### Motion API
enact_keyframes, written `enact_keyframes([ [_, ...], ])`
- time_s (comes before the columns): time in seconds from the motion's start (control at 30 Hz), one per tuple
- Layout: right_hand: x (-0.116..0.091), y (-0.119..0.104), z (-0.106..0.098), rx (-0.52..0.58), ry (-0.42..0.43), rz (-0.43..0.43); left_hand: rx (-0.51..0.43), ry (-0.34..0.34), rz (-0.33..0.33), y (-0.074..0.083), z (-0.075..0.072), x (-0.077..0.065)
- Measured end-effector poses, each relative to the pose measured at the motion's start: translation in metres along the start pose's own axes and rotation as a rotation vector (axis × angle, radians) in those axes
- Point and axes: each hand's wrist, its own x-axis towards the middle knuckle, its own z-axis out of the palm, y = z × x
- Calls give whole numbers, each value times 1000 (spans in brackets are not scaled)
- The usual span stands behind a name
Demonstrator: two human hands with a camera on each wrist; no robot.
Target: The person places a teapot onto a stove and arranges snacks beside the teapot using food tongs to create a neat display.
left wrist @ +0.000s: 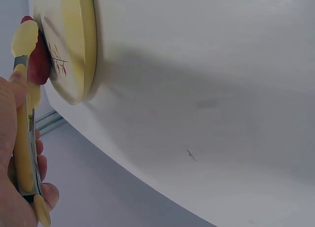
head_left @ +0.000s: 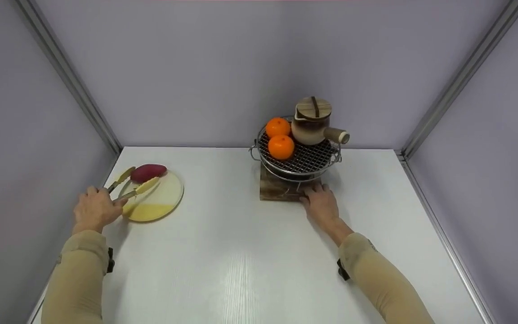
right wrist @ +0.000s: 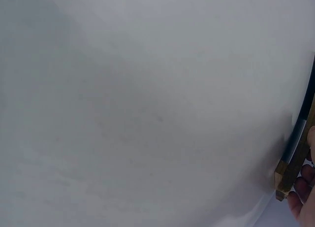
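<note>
My left hand [head_left: 95,209] grips a pair of tongs [left wrist: 23,133] with yellow tips. The tongs' tips stand apart on either side of a dark red sweet potato [head_left: 148,173], which lies at the back of a round cream and yellow plate [head_left: 151,213]. In the left wrist view, the plate shows a leaf pattern. Over on the right, my right hand [head_left: 323,204] holds the front right corner of a wooden base [head_left: 273,191], its fingertips at the side and thumb at the front. Part of that hand shows at the right edge of the right wrist view.
Above the base sits a round wire grill [head_left: 306,162] with looped side handles. On it stand two oranges [head_left: 281,147] and a brown and cream teapot [head_left: 309,130] with a wooden lid, its handle jutting right. Grey panels [head_left: 196,72] wall the white table [head_left: 223,243].
</note>
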Motion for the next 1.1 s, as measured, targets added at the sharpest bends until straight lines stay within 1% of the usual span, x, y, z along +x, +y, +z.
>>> enact_keyframes([
  [0.1,0,0,-1,0,3,2,3,-7,-1,0,1,-1],
  [0.2,1,1,0,-4,4,8,6,-7,-2,0,3,1],
  [0.43,1,3,3,-9,22,2,15,26,4,-1,8,5],
  [0.77,1,1,2,-9,22,-22,-4,18,-17,2,12,8],
  [0.97,1,1,1,5,16,-8,-15,6,-49,7,16,9],
  [1.1,1,1,1,0,10,-5,-22,19,-50,8,19,8],
])
